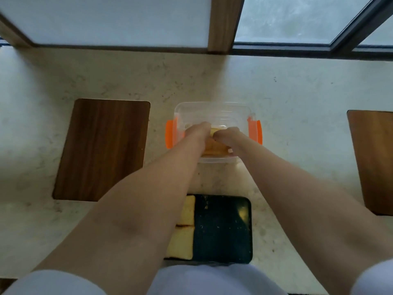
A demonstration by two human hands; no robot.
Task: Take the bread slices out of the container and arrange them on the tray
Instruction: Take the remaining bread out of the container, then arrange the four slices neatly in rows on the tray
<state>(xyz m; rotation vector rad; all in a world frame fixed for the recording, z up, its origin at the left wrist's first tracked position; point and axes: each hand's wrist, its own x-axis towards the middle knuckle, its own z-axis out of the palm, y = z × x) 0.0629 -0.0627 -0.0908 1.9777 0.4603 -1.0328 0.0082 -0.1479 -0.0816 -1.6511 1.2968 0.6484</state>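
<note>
While both arms reached forward over the counter point(287, 99), a dark wooden board point(102, 149) lay flat at far left, well apart from everything else. Left hand point(196, 129) was down inside the clear container point(212, 108) with orange clips point(169, 135), fingers curled onto the bread slices point(214, 146) stacked there; how tightly it gripped was hidden. Right hand point(226, 134) was in the same container, fingers bent down on the stack's right side, pinch also not readable. Nearer the person, the dark tray point(223, 228) held two slices point(184, 228) in its left column, touching end to end; the rest showed crumbs. A second wooden board point(374, 160) sat at far right.
</note>
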